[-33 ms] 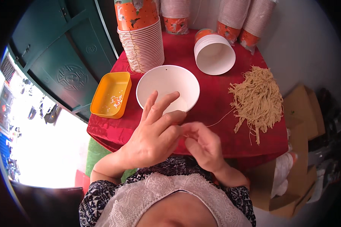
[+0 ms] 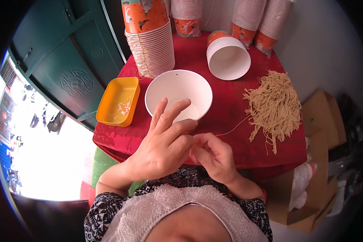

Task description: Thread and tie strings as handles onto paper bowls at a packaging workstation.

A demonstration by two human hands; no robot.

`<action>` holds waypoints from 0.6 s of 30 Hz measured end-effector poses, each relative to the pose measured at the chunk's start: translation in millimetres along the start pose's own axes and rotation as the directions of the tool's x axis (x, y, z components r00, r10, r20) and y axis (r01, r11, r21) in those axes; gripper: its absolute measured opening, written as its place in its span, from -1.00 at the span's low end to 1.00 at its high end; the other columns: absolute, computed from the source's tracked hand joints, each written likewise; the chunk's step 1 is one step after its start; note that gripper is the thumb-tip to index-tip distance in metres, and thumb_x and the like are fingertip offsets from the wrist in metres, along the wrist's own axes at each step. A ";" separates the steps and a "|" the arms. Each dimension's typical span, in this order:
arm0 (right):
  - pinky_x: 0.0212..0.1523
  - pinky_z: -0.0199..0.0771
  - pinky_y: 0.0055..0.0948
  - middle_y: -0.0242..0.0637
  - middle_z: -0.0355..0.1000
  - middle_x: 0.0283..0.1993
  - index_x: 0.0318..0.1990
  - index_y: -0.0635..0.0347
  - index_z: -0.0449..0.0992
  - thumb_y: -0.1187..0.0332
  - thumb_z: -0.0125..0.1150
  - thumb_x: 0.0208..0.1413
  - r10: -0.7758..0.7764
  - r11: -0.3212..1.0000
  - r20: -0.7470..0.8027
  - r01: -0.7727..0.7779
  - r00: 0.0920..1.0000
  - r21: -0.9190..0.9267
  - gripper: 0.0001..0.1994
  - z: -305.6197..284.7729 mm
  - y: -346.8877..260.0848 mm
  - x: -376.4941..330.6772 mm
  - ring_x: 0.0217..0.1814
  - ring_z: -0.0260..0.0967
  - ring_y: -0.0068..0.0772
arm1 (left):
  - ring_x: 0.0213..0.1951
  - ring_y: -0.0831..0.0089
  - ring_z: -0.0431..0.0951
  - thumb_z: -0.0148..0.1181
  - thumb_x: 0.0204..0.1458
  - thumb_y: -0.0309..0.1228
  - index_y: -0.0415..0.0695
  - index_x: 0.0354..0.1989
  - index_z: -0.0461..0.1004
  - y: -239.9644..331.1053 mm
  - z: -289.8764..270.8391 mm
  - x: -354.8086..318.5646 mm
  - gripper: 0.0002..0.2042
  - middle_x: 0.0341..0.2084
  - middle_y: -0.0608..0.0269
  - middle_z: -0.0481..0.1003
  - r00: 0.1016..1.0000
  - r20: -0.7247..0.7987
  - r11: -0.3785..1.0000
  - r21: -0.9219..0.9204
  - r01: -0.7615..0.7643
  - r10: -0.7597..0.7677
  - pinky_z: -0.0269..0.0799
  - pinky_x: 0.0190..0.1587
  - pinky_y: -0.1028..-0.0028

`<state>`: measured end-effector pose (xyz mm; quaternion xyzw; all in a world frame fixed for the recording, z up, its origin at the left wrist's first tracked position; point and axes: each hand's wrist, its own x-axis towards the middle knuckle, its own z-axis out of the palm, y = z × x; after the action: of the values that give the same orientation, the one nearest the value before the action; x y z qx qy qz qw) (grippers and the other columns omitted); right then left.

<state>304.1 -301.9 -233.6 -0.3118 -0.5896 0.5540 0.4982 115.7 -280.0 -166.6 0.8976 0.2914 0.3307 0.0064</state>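
My left hand (image 2: 163, 141) is in front of a white paper bucket (image 2: 177, 86) with a small hole near its far rim. Its thumb and index finger are pinched together, while the other fingers reach over the bucket's near rim. Close beside it on the right, my right hand (image 2: 215, 157) has its fingertips pinched, almost meeting the left hand's. A thin beige string (image 2: 234, 128) runs from the string pile (image 2: 274, 107) to my right hand. What lies between the left fingertips is hidden.
On the left stands a yellow tray (image 2: 102, 103) with small white pieces (image 2: 124, 107). Behind it rises a tall stack of paper buckets (image 2: 151, 48); another stack (image 2: 228, 60) lies on its side. Wrapped stacks line the wall. Cardboard boxes (image 2: 322, 121) are at the right of the red-covered table (image 2: 189, 52).
My right hand has shifted slightly left and down, and its fingertips sit closer under the left hand. The left hand has hardly moved.
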 end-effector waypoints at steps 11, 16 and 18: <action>-0.51 0.15 -0.72 -0.57 0.35 -0.55 -0.36 0.31 0.52 0.56 0.24 0.18 -0.236 0.960 -0.240 0.187 0.942 -0.210 -0.93 6.0 13.5 5.6 -0.51 0.16 -0.85 | 0.32 -0.07 0.24 0.32 -0.12 -0.57 -0.16 -0.31 0.44 -36.4 -10.2 -6.8 -0.79 -0.10 0.13 0.47 0.995 0.003 0.988 0.117 0.100 -0.101 -0.04 0.37 -0.22; -0.57 0.09 -0.70 -0.58 0.34 -0.56 -0.39 0.28 0.50 0.61 0.25 0.13 -0.307 0.932 -0.277 0.229 0.911 -0.282 -0.92 1.4 16.5 7.5 -0.56 0.12 -0.85 | 0.32 0.00 0.27 0.35 -0.19 -0.55 -0.10 -0.30 0.45 -53.2 -6.7 -5.3 -0.75 -0.10 0.21 0.49 0.981 0.112 0.976 0.172 0.136 -0.157 -0.13 0.41 -0.23; -0.60 0.05 -0.69 -0.59 0.30 -0.59 -0.43 0.27 0.47 0.63 0.27 0.09 -0.337 0.916 -0.295 0.239 0.894 -0.322 -0.88 2.8 17.1 7.1 -0.59 0.09 -0.84 | 0.30 0.02 0.29 0.35 -0.18 -0.56 -0.10 -0.35 0.45 -53.2 -2.5 -3.0 -0.77 -0.12 0.23 0.50 0.985 0.126 0.983 0.152 0.101 -0.121 -0.14 0.41 -0.23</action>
<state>296.1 -293.1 -248.0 -0.3788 -0.6049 0.3220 0.6220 84.7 -237.8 -177.2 0.8983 0.3634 0.2463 -0.0206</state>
